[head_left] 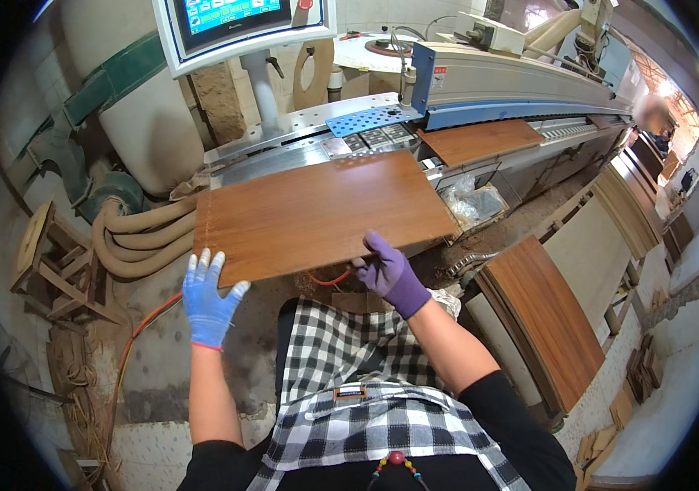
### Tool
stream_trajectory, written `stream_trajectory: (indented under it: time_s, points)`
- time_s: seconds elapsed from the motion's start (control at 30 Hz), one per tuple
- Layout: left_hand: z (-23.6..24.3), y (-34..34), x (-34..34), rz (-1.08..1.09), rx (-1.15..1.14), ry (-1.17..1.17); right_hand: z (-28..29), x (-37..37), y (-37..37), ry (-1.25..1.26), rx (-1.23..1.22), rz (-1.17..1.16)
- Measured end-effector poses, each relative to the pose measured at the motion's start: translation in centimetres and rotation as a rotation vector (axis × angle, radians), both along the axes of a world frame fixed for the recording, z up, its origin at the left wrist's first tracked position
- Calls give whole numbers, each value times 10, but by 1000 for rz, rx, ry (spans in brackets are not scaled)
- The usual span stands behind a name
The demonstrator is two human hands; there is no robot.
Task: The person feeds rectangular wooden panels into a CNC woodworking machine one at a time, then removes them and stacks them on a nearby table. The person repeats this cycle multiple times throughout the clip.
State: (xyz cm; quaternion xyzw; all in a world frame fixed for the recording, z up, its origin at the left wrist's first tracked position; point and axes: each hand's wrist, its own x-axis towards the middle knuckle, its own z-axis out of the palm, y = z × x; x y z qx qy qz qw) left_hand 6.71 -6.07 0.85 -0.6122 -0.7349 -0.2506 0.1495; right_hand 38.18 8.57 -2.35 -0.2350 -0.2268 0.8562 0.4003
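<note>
A brown wood-grain panel (316,209) lies in front of me, its far side over the metal machine table (259,159). My left hand (212,303), in a blue glove with pale fingertips, is at the panel's near left corner. Its fingers are spread, with the fingertips against the edge. At the near long edge, toward the right, is my right hand (394,277) in a purple glove. One digit reaches up over the edge while the others curl in just below it. Part of that grip is hard to make out.
A second brown panel (480,141) lies under the long machine's beam (513,78). A screen (239,20) stands at the far left. Dusty hoses (141,237) and a wooden stool (63,262) are at left. Stacked panels (546,315) stand at right, near a box with plastic wrap (472,200).
</note>
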Motion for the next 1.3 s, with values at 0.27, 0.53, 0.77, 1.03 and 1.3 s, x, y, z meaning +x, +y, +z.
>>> stream_trajectory:
  time_s: [0.27,0.53,0.77,1.03,1.3]
  points:
    - [-5,65,-21,112,-15,-10,-24,76,-11,289,26,-30]
    - [-2,96,-4,115,-17,-16,-117,272,-121,-27,-545,-1007]
    - [-1,96,-5,103,-17,-10,-147,355,-129,260,-728,-1129]
    - [-7,98,-8,92,16,-22,-155,320,-152,-289,-424,-1196]
    - [-3,87,-21,21,-34,-66,-163,311,-155,-197,-345,-1352]
